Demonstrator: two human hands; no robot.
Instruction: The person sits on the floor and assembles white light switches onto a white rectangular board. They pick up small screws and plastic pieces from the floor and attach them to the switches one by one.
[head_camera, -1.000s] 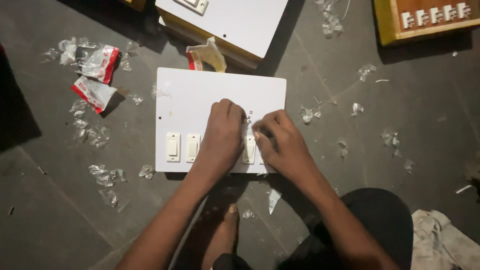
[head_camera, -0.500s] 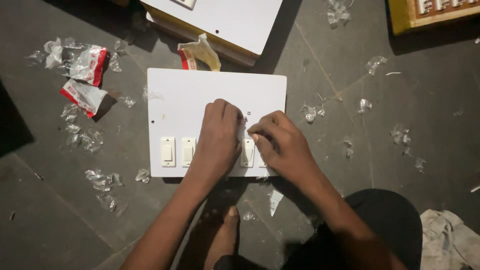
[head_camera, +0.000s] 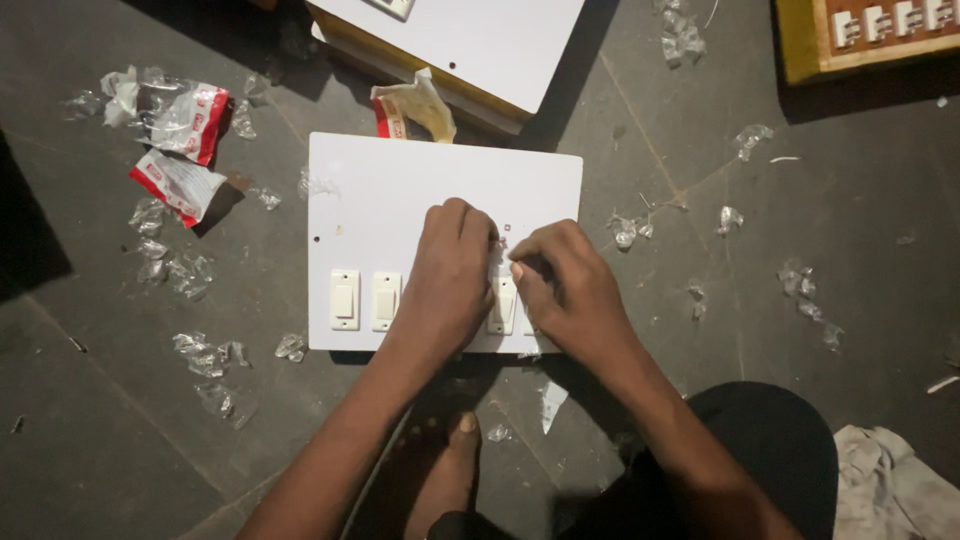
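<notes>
A white rectangular switch board (head_camera: 400, 190) lies flat on the dark floor. Two white rocker switches (head_camera: 345, 299) sit in its lower left, and another switch (head_camera: 502, 307) shows between my hands. My left hand (head_camera: 455, 275) lies palm down over the board's lower middle, fingers curled, covering part of the switch row. My right hand (head_camera: 565, 285) rests beside it on the board's lower right, fingertips pinched near the left hand's fingertips by a small hole. What the fingertips pinch is too small to see.
A second white board on a yellow box (head_camera: 470, 40) lies beyond. A yellow-framed board with switches (head_camera: 880, 30) sits at the top right. Red-and-white wrappers (head_camera: 185, 150) and several clear plastic scraps litter the floor. My bare foot (head_camera: 450, 470) is below; a cloth (head_camera: 890, 480) lies at the lower right.
Both hands stay on the board's lower edge with only slight finger shifts. The view has drifted a little.
</notes>
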